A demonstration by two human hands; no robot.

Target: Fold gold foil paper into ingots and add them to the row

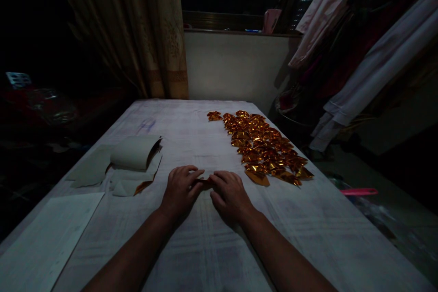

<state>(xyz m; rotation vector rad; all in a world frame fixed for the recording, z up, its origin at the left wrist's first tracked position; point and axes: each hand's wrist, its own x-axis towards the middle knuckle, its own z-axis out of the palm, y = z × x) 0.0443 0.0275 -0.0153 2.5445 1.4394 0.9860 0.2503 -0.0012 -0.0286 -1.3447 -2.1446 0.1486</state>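
Observation:
My left hand (180, 188) and my right hand (228, 192) rest side by side on the white cloth-covered table (191, 246), fingers curled and pressed together over a small piece of gold foil paper (204, 182). Only a sliver of the paper shows between the fingertips. Just right of my right hand lies a spread of several folded gold foil pieces (263, 146), running from mid-table back toward the far edge.
Left of my hands lies a loose stack of grey-backed foil sheets (132, 164), the top one curling up. A white sheet (48, 237) lies at the near left. A curtain (137, 32) hangs behind; clothes (359, 54) hang at the right. The room is dim.

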